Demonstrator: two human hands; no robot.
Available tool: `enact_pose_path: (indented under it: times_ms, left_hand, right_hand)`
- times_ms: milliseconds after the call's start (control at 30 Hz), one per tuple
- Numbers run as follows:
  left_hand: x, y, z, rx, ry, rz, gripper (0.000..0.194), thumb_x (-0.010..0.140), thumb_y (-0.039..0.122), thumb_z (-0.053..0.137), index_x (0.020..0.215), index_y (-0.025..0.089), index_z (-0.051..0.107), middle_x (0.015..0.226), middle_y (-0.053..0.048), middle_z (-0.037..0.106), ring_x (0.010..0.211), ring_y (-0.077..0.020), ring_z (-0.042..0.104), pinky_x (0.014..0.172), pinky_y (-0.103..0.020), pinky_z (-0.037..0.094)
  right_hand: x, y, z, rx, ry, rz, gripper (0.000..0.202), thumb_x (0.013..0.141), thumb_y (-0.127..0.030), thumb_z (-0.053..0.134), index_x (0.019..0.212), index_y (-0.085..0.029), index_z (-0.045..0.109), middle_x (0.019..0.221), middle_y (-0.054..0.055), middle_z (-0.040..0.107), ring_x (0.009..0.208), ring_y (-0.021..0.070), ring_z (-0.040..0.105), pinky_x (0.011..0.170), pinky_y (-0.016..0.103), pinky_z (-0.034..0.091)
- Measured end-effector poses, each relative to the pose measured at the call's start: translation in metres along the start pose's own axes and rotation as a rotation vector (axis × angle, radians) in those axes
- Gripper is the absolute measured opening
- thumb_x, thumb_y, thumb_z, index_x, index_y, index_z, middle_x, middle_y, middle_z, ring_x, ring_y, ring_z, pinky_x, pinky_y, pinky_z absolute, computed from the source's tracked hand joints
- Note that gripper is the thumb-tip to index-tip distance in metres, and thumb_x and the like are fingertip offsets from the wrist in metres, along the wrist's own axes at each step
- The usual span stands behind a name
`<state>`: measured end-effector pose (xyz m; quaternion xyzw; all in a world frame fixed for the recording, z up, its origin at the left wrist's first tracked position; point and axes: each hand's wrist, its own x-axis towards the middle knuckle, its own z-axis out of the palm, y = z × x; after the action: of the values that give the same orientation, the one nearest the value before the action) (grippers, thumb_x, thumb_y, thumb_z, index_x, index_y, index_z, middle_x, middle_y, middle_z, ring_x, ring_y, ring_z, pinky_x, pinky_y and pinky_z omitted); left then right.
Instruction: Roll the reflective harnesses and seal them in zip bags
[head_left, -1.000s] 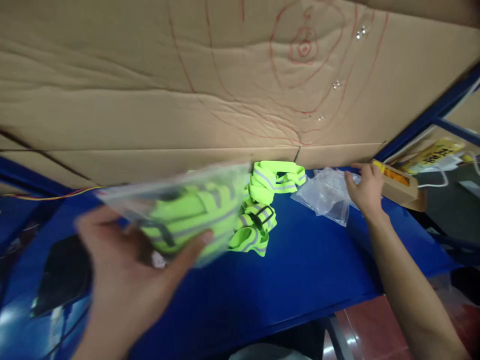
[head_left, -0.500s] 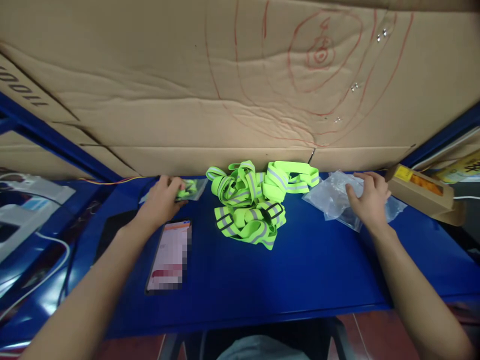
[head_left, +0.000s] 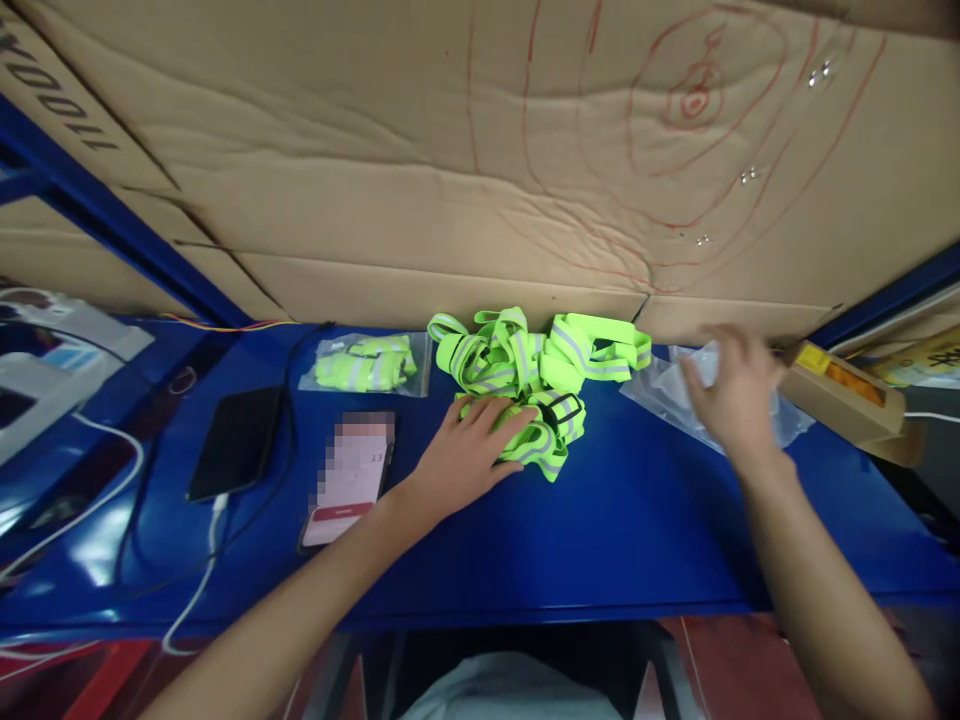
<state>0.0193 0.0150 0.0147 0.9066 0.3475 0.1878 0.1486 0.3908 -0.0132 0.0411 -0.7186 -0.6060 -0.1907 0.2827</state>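
Bright yellow-green straps with grey stripes and black buckles (head_left: 566, 350) lie in a tangled heap at the back middle of the blue table. My left hand (head_left: 476, 445) rests over the heap's front left part, its fingers apart. At the right, my right hand (head_left: 731, 395), somewhat blurred, hovers at the crumpled clear plastic bags (head_left: 787, 415) with thumb and fingers spread. A clear bag with folded yellow-green straps inside (head_left: 367, 364) lies flat left of the heap.
A phone with a lit screen (head_left: 349, 485) lies left of my left forearm. Beyond it are a dark phone on a white cable (head_left: 236, 440) and a power strip (head_left: 67, 350). A cardboard box (head_left: 847, 395) stands at the right, before the cardboard wall (head_left: 360, 230).
My left hand has left the bag of folded straps and moved right onto the heap. My right hand has lifted slightly over the plastic bags. The camera view has shifted left.
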Motion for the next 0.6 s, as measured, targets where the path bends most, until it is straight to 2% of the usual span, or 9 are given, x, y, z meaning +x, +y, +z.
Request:
enact_pose_path:
  times_ms: [33,100,133,200,300,367,433,500,600]
  left_hand:
    - [0.003,-0.002,0.004,-0.065,0.017,-0.050,0.046,0.092,0.029,0.073,0.137,0.027,0.063,0.139,-0.013,0.067,0.136,-0.0366,0.059,0.119,-0.058,0.039]
    - [0.008,-0.008,0.007,-0.159,0.062,-0.141,0.037,0.096,0.034,0.067,0.131,0.022,0.065,0.127,-0.013,0.073,0.123,-0.0344,0.068,0.109,-0.051,0.049]
    - [0.008,-0.011,0.006,-0.241,0.092,-0.189,0.038,0.097,0.039,0.064,0.130,0.020,0.063,0.123,-0.013,0.074,0.116,-0.0332,0.071,0.102,-0.048,0.054]
    - [0.008,-0.012,0.002,-0.566,0.159,-0.326,0.047,0.097,0.049,0.064,0.131,0.017,0.061,0.120,-0.014,0.076,0.108,-0.0302,0.074,0.090,-0.040,0.059]
    - [0.004,-0.007,-0.002,-1.237,0.182,-0.599,0.058,0.087,0.054,0.075,0.128,0.015,0.064,0.118,-0.013,0.077,0.102,-0.0282,0.076,0.080,-0.033,0.061]
    - [0.002,-0.002,-0.003,-1.475,0.109,-0.741,0.058,0.081,0.052,0.082,0.123,0.014,0.068,0.114,-0.014,0.079,0.096,-0.0271,0.077,0.074,-0.030,0.060]
    - [0.000,0.001,-0.003,-1.571,0.032,-0.836,0.056,0.079,0.051,0.085,0.117,0.013,0.072,0.109,-0.014,0.080,0.091,-0.0264,0.077,0.072,-0.029,0.060]
    - [-0.001,0.003,-0.003,-1.580,-0.029,-0.878,0.056,0.080,0.057,0.081,0.117,0.014,0.073,0.110,-0.014,0.080,0.094,-0.0281,0.077,0.078,-0.033,0.062]
    - [-0.002,0.003,-0.003,-1.416,0.005,-0.854,0.058,0.089,0.067,0.067,0.120,0.018,0.072,0.125,-0.012,0.076,0.119,-0.0310,0.071,0.107,-0.041,0.056]
  right_hand:
    - [-0.007,-0.026,0.000,0.172,-0.147,-0.176,0.050,0.102,-0.045,0.056,0.146,-0.021,0.053,0.144,0.020,0.060,0.138,0.0353,0.052,0.114,0.056,0.039]
    - [-0.028,-0.072,0.006,0.438,-0.442,-0.463,0.060,0.103,-0.049,0.054,0.157,-0.025,0.040,0.157,0.017,0.050,0.147,0.0309,0.046,0.119,0.051,0.039]
    - [-0.039,-0.089,0.011,0.521,-0.480,-0.512,0.068,0.104,-0.053,0.052,0.162,-0.025,0.030,0.162,0.018,0.043,0.151,0.0313,0.041,0.121,0.052,0.038]
    - [-0.059,-0.110,0.025,0.593,-0.444,-0.546,0.090,0.096,-0.065,0.058,0.167,-0.026,0.016,0.167,0.022,0.031,0.156,0.0378,0.032,0.122,0.059,0.035]
    - [-0.077,-0.112,0.040,0.614,-0.401,-0.545,0.114,0.083,-0.067,0.075,0.168,-0.028,0.010,0.169,0.025,0.026,0.157,0.0455,0.029,0.120,0.070,0.032]
    - [-0.081,-0.106,0.042,0.713,-0.454,-0.476,0.109,0.084,-0.051,0.081,0.167,-0.027,0.015,0.166,0.023,0.034,0.153,0.0429,0.037,0.118,0.065,0.039]
    - [-0.083,-0.103,0.038,0.901,-0.545,-0.316,0.090,0.085,-0.037,0.079,0.162,-0.026,0.033,0.152,0.019,0.056,0.136,0.0356,0.060,0.106,0.051,0.054]
    - [-0.083,-0.104,0.031,1.100,-0.629,-0.067,0.061,0.085,-0.038,0.078,0.142,-0.024,0.059,0.121,0.012,0.075,0.104,0.0285,0.075,0.087,0.041,0.062]
    - [-0.080,-0.108,0.024,1.277,-0.649,0.361,0.037,0.084,-0.051,0.078,0.107,-0.022,0.076,0.086,0.006,0.078,0.074,0.0245,0.074,0.069,0.037,0.063]
